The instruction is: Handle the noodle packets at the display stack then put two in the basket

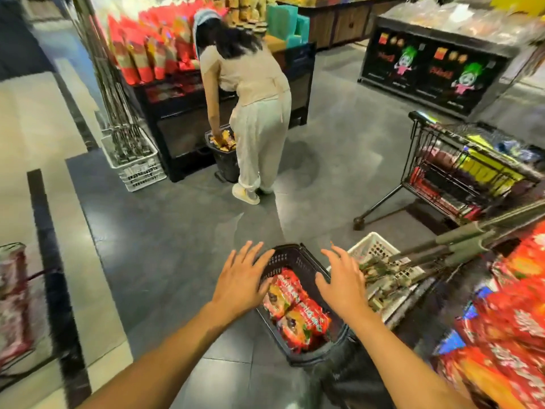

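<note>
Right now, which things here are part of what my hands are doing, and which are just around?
In hand:
left hand
right hand
black basket
red snack packets

Just around:
white crate
shopping cart
another shopper

A floor of large dark grey stone tiles [182, 231] runs through the shop, meeting a band of pale cream tiles [26, 128] edged with a black strip [50, 246] on the left. A black wooden display stand [177, 119] carries red snack bags. Beside it stands a white plastic crate [138, 169] of metal rods. Farther right sits a black chest counter with cartoon figures [436, 75], and a black wire shopping trolley [451, 175]. Light overhead glares softly off the tiles.
</note>
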